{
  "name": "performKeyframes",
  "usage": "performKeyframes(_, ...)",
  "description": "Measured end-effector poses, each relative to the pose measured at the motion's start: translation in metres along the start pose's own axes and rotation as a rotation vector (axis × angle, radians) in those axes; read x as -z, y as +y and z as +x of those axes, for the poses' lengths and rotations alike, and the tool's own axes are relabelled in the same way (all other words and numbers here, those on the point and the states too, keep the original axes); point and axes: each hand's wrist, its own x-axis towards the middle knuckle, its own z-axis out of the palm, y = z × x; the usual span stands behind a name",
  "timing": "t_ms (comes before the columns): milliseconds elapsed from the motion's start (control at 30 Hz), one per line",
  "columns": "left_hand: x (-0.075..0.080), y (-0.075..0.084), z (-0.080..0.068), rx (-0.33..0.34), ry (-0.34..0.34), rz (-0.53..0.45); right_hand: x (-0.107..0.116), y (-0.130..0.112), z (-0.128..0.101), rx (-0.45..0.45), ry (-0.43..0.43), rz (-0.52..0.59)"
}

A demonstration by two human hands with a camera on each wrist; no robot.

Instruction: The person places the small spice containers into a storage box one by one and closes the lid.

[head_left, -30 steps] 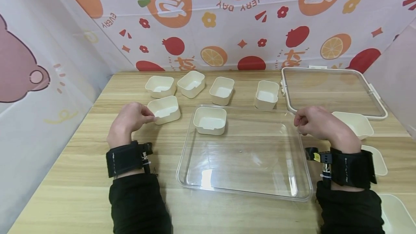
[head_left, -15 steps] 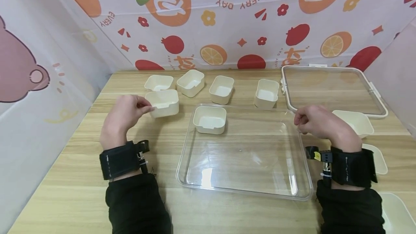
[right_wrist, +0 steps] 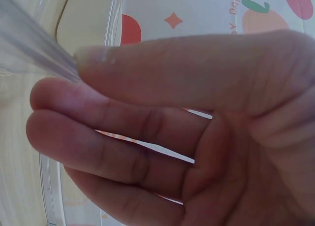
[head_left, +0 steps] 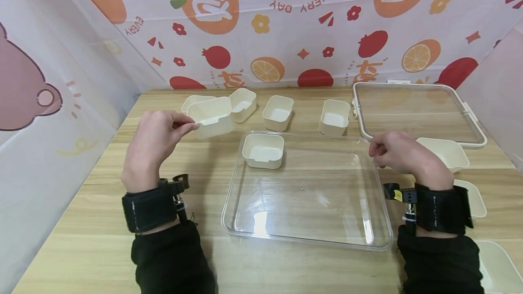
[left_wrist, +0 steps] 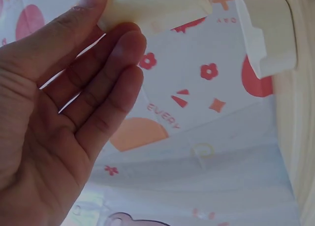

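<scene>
The left hand (head_left: pixel 157 137) pinches a small cup (head_left: pixel 211 115) up off the tabletop (head_left: pixel 102 221). Keep it level. The right hand (head_left: pixel 398 153) pinches the tray (head_left: pixel 229 221) rim, so hold steady.

- Wooden table (head_left: pixel 102 221), pale plank grain.
- Clear tray (head_left: pixel 306 235) at centre.
- Four cream cups (head_left: pixel 278 113) in a back row.
- Clear lid (head_left: pixel 416 112) back right.
- Cream dishes (head_left: pixel 445 153) along right edge.

Cream cup (head_left: pixel 211 115) — left hand (head_left: pixel 154 142) — aloft
</scene>
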Motion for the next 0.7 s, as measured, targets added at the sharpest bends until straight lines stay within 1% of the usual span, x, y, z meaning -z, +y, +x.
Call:
performKeyframes(133, -0.001, 0.011, 0.0, -0.062, 0.047, 0.01, 0.0, 0.0, 0.0, 0.001, 0.001, 0.004)
performKeyframes(300, -0.006, 0.026, 0.002, -0.144, 0.096, 0.013, 0.0, 0.001, 0.0, 0.015, 0.004, 0.01)
performKeyframes(467, -0.012, 0.045, 0.005, -0.22, 0.102, 0.027, 0.0, 0.002, 0.0, 0.016, 0.006, 0.013)
performKeyframes(600, -0.014, 0.057, 0.007, -0.286, 0.091, 0.028, 0.0, 0.001, 0.0, 0.01, 0.004, 0.014)
performKeyframes(700, -0.015, 0.062, 0.007, -0.311, 0.089, 0.029, 0.001, 0.001, 0.0, 0.004, 0.001, 0.01)
